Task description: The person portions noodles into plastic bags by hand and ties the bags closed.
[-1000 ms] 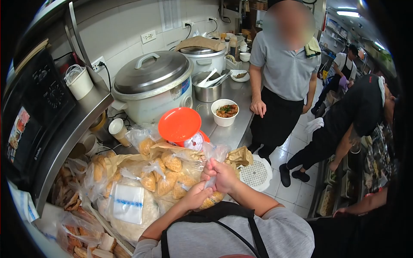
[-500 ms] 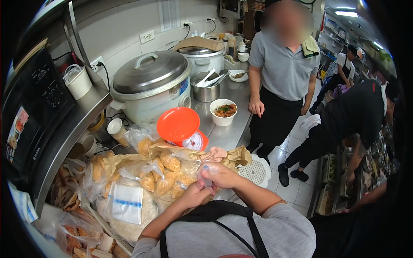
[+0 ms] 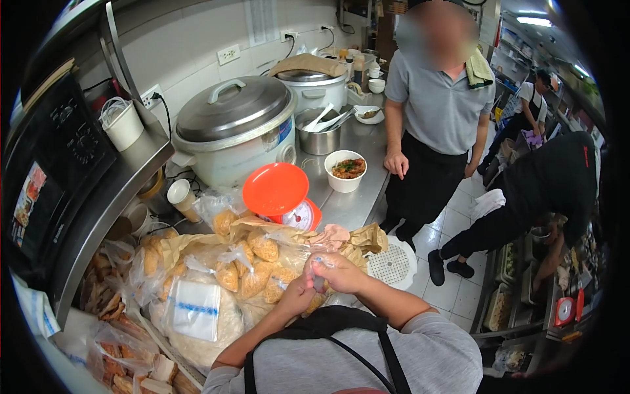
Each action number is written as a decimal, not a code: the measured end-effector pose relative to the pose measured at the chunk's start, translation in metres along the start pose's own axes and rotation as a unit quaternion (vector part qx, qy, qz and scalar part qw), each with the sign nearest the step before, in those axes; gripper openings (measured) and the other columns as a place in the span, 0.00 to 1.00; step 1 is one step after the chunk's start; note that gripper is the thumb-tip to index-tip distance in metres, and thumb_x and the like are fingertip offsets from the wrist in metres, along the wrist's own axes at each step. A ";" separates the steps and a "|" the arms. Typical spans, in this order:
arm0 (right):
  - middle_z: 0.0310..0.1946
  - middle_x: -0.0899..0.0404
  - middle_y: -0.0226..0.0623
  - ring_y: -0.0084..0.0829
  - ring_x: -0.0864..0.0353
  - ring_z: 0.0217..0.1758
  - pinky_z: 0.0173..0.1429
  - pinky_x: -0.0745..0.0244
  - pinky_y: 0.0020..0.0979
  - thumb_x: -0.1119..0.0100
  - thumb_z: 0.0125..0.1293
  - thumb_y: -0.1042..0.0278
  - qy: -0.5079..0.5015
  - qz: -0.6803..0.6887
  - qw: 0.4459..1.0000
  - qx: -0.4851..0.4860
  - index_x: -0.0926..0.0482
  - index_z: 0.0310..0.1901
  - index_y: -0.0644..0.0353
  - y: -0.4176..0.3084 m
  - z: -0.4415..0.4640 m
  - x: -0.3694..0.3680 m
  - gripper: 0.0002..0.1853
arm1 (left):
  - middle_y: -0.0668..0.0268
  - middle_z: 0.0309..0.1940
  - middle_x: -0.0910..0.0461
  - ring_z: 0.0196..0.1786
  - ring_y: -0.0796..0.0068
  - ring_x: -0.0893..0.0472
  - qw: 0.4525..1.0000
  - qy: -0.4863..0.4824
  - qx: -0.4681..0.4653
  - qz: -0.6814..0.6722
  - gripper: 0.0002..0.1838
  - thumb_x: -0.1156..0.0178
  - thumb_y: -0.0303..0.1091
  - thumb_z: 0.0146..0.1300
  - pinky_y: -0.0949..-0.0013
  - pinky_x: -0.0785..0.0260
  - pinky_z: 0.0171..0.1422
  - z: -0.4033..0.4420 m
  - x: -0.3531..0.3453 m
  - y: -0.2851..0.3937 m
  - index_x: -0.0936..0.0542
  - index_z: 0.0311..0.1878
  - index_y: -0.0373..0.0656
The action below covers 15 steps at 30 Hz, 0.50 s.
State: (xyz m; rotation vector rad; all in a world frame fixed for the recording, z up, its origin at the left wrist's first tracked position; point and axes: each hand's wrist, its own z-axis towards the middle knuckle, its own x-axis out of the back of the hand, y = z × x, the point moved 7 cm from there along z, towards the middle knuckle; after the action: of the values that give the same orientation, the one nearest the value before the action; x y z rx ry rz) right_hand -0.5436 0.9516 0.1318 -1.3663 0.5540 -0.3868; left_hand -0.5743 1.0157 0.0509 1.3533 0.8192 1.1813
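Observation:
My left hand (image 3: 298, 293) and my right hand (image 3: 338, 272) meet in front of my chest. Fingers of both are closed on a small piece of clear plastic, apparently the top of a plastic bag (image 3: 319, 284); its lower part is hidden by my hands and forearms. Just beyond and to the left lie several knotted clear bags of orange-brown crumbly food (image 3: 254, 284) on brown paper. A folded white cloth with a blue stripe (image 3: 196, 311) rests on a large clear bag of pale contents (image 3: 220, 341). Behind my hands is a crumpled pinkish paper (image 3: 330, 236).
An orange kitchen scale (image 3: 275, 189) stands before a large rice cooker (image 3: 233, 144). Right of it is a white bowl of food (image 3: 345, 172). A person in a grey shirt (image 3: 436, 98) stands at the counter's end; another bends over food trays (image 3: 500, 305) at right. A white perforated lid (image 3: 392, 261) lies nearby.
My hands stay together on the plastic, with the right fingers slightly shifted. The view has turned a little. The bending person at right has moved an arm, and a second scale now shows there.

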 end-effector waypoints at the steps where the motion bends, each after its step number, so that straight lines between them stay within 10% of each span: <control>1: 0.22 0.31 0.28 0.16 0.36 0.17 0.22 0.37 0.18 0.63 0.65 0.57 -0.006 -0.002 1.000 -0.005 0.32 0.29 0.60 0.000 0.001 -0.003 0.16 | 0.63 0.32 0.26 0.36 0.75 0.26 1.000 -0.001 -0.002 0.009 0.12 0.59 0.22 0.52 0.74 0.36 0.43 0.000 0.000 -0.005 0.28 0.37 0.35; 15: 0.20 0.34 0.28 0.19 0.35 0.22 0.27 0.36 0.19 0.62 0.64 0.58 0.063 0.080 0.994 -0.031 0.34 0.28 0.60 -0.004 0.004 -0.002 0.15 | 0.67 0.24 0.27 0.31 0.77 0.28 0.994 0.082 0.015 -0.065 0.10 0.61 0.22 0.52 0.76 0.36 0.40 0.005 0.005 -0.008 0.28 0.29 0.38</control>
State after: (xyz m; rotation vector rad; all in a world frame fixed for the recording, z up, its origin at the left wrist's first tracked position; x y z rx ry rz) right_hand -0.5431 0.9554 0.1365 -1.3518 0.7791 -0.3292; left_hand -0.5674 1.0205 0.0444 1.2176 1.0312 1.1926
